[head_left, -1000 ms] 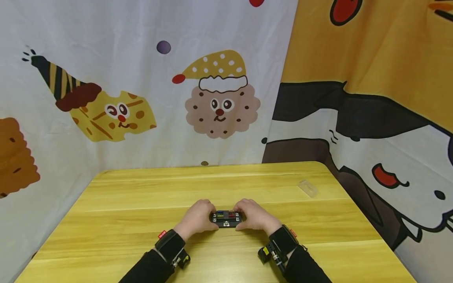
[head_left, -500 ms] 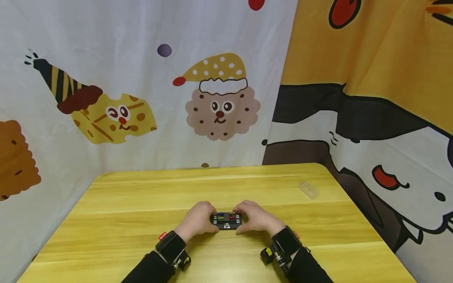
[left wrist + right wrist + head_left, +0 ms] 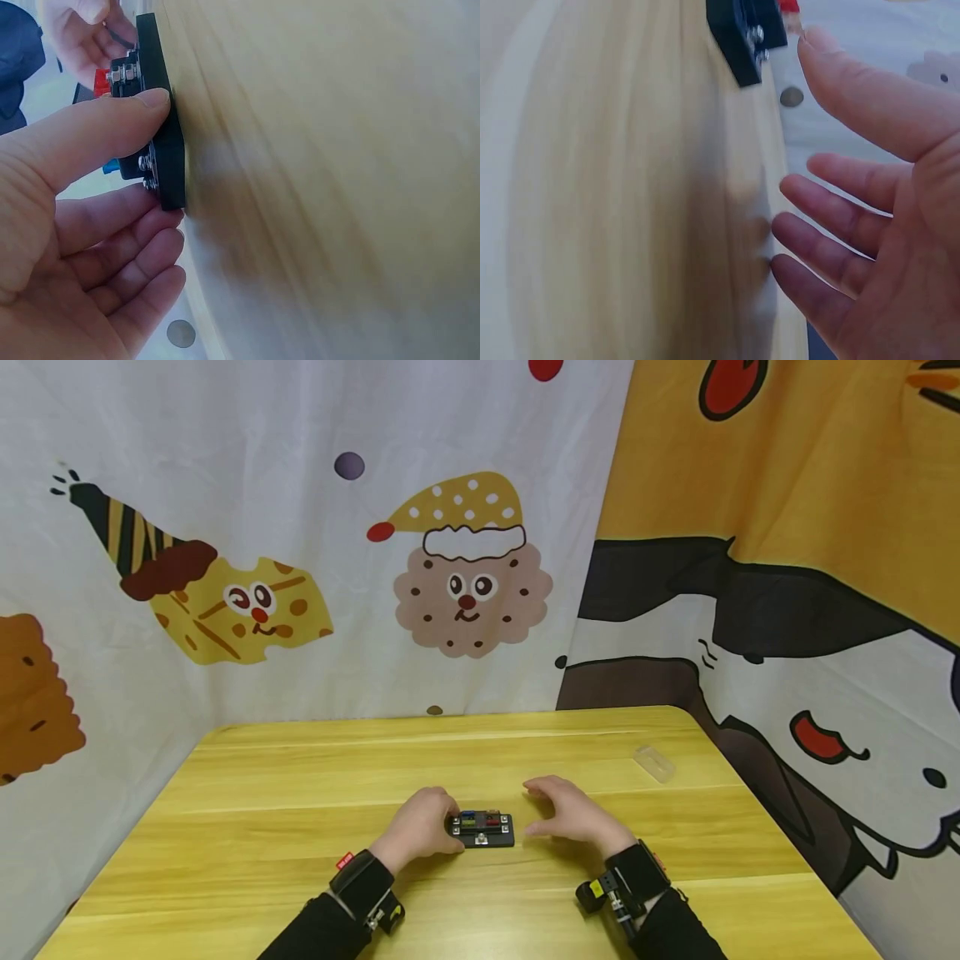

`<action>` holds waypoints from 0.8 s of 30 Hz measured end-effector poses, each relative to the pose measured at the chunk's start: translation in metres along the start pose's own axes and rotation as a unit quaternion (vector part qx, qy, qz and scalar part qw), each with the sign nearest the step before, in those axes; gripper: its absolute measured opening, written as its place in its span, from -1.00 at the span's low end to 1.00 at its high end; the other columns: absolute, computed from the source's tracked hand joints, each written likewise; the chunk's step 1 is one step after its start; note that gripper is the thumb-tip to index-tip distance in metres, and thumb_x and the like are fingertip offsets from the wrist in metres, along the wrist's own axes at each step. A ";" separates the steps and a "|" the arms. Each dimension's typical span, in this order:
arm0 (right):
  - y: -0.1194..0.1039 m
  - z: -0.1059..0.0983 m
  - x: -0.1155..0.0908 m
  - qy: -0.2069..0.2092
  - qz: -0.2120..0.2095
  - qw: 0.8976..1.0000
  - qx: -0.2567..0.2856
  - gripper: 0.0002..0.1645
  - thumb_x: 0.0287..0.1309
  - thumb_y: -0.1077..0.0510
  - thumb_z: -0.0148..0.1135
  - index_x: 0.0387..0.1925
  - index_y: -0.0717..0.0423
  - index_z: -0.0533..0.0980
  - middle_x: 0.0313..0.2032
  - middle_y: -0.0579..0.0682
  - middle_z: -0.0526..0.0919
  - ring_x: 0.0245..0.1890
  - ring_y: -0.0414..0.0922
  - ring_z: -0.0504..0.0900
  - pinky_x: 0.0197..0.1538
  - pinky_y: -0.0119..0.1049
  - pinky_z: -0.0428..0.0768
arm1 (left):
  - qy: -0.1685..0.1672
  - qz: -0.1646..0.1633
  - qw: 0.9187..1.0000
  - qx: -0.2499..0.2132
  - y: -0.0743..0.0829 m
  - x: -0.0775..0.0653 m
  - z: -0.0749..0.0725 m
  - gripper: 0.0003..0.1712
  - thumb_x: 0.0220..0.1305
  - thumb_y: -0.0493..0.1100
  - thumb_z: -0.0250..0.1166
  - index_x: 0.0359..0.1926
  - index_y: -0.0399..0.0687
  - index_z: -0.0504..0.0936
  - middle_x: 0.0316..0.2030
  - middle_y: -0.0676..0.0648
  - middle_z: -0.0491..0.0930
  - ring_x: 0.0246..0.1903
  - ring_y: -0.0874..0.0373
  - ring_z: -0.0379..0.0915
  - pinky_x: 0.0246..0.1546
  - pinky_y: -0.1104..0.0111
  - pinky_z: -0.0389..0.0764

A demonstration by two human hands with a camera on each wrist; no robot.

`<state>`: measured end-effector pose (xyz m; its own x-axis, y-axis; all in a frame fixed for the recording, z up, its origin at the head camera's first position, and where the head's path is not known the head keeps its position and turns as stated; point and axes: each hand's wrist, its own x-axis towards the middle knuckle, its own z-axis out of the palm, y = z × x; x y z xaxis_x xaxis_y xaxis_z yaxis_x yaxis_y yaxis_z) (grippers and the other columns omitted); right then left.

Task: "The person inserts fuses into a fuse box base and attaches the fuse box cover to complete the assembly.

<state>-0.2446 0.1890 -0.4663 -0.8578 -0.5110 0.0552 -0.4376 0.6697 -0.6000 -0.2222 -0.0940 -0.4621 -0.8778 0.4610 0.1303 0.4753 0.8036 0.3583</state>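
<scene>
A black fuse block (image 3: 482, 830) with blade fuses in several colours and metal screw terminals lies on the wooden table. My left hand (image 3: 420, 824) holds its left end; in the left wrist view the thumb presses the near side of the black base (image 3: 174, 161), with the fingers at its far corner. Just right of the block, my right hand (image 3: 577, 812) is apart from it with fingers spread and nothing in them. The right wrist view shows the block's end (image 3: 739, 45) beyond the thumb tip.
A clear plastic cover (image 3: 654, 763) lies toward the back right of the table (image 3: 300, 777). Behind the table's far edge hangs a white curtain (image 3: 285, 485) with cartoon prints, and a yellow and black printed one (image 3: 787, 485) at the right.
My right hand has let go of the fuse block's right end and moved off to the right, its fingers opening. The left hand and the block stay in place.
</scene>
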 end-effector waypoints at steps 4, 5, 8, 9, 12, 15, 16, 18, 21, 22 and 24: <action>0.011 -0.004 -0.003 0.028 0.036 0.999 -0.011 -0.07 -0.03 -0.05 0.55 0.28 0.33 0.38 0.20 0.27 0.48 0.24 0.25 0.39 0.30 0.15 0.28 | 0.001 0.000 1.000 0.000 0.000 0.000 0.000 -0.47 -0.24 0.00 0.67 -0.25 -0.21 0.74 -0.36 0.01 0.58 -0.32 0.11 0.47 -0.16 0.23 0.55; 0.014 -0.005 -0.004 0.035 0.041 0.998 -0.015 -0.06 -0.03 -0.05 0.55 0.28 0.34 0.38 0.19 0.28 0.48 0.23 0.26 0.39 0.29 0.16 0.28 | 0.001 -0.001 1.000 0.000 0.000 -0.001 0.000 -0.47 -0.24 0.01 0.67 -0.25 -0.21 0.74 -0.36 0.01 0.58 -0.31 0.10 0.47 -0.16 0.22 0.55; 0.020 -0.012 -0.006 0.055 0.057 0.997 -0.022 -0.07 -0.01 -0.04 0.54 0.28 0.36 0.37 0.16 0.28 0.50 0.21 0.26 0.42 0.27 0.16 0.30 | 0.002 -0.002 1.000 -0.003 0.000 -0.001 0.000 -0.47 -0.24 0.00 0.67 -0.25 -0.20 0.74 -0.36 0.01 0.59 -0.31 0.10 0.47 -0.16 0.22 0.55; 0.022 -0.014 -0.007 0.062 0.062 0.996 -0.024 -0.09 0.01 -0.02 0.53 0.28 0.36 0.38 0.14 0.28 0.51 0.19 0.26 0.43 0.26 0.16 0.32 | 0.002 -0.002 1.000 -0.004 0.000 -0.001 0.000 -0.47 -0.24 0.00 0.66 -0.25 -0.20 0.74 -0.36 0.01 0.58 -0.31 0.10 0.47 -0.16 0.22 0.55; 0.028 -0.020 -0.011 0.087 0.074 0.993 -0.034 -0.15 0.06 0.01 0.50 0.26 0.38 0.39 0.13 0.30 0.52 0.18 0.28 0.43 0.23 0.16 0.34 | 0.003 -0.002 1.000 -0.003 -0.001 -0.002 0.000 -0.47 -0.23 0.00 0.66 -0.24 -0.20 0.74 -0.35 0.01 0.58 -0.31 0.11 0.47 -0.16 0.22 0.55; 0.035 -0.026 -0.015 0.118 0.085 0.988 -0.050 -0.21 0.09 0.03 0.48 0.23 0.41 0.41 0.12 0.33 0.52 0.17 0.30 0.43 0.21 0.16 0.36 | 0.004 -0.002 1.000 -0.002 -0.001 -0.002 0.000 -0.47 -0.22 0.00 0.66 -0.24 -0.21 0.74 -0.36 0.00 0.58 -0.32 0.11 0.46 -0.16 0.22 0.55; 0.037 -0.028 -0.017 0.128 0.090 0.986 -0.057 -0.22 0.10 0.04 0.47 0.22 0.42 0.42 0.12 0.34 0.52 0.17 0.31 0.43 0.21 0.16 0.36 | 0.004 -0.003 1.000 -0.002 -0.001 -0.002 0.000 -0.47 -0.22 0.00 0.66 -0.23 -0.21 0.74 -0.35 0.00 0.58 -0.32 0.11 0.46 -0.16 0.22 0.55; 0.042 -0.032 -0.019 0.148 0.101 0.981 -0.070 -0.24 0.11 0.04 0.46 0.20 0.43 0.42 0.12 0.36 0.52 0.16 0.32 0.43 0.20 0.16 0.37 | 0.005 -0.002 1.000 -0.003 0.000 -0.002 0.000 -0.47 -0.22 0.00 0.66 -0.23 -0.21 0.74 -0.35 0.00 0.58 -0.32 0.11 0.46 -0.16 0.22 0.55; 0.048 -0.040 -0.022 0.171 0.124 0.974 -0.084 -0.26 0.13 0.05 0.44 0.20 0.44 0.42 0.11 0.38 0.52 0.15 0.33 0.44 0.18 0.18 0.38 | 0.005 -0.001 1.000 -0.007 0.000 -0.002 -0.001 -0.46 -0.22 0.00 0.66 -0.22 -0.21 0.73 -0.34 -0.01 0.59 -0.31 0.09 0.47 -0.15 0.21 0.56; 0.050 -0.043 -0.023 0.176 0.132 0.972 -0.089 -0.26 0.14 0.05 0.43 0.20 0.44 0.41 0.12 0.39 0.51 0.14 0.33 0.44 0.18 0.18 0.39 | 0.005 -0.001 1.000 -0.008 0.000 -0.002 -0.001 -0.46 -0.22 0.00 0.66 -0.22 -0.22 0.73 -0.34 -0.01 0.59 -0.30 0.09 0.48 -0.15 0.21 0.56; 0.054 -0.049 -0.026 0.184 0.146 0.967 -0.096 -0.26 0.16 0.04 0.41 0.21 0.44 0.40 0.12 0.40 0.50 0.13 0.34 0.44 0.15 0.19 0.40 | 0.004 0.000 1.000 -0.009 0.000 -0.002 -0.001 -0.46 -0.21 0.00 0.66 -0.22 -0.22 0.73 -0.34 -0.01 0.59 -0.30 0.08 0.49 -0.15 0.21 0.56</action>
<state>-0.2592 0.2649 -0.4613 -0.9748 -0.0813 0.2078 -0.1734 0.8623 -0.4758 -0.2201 -0.0952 -0.4612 -0.8787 0.4572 0.1375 0.4734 0.7970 0.3751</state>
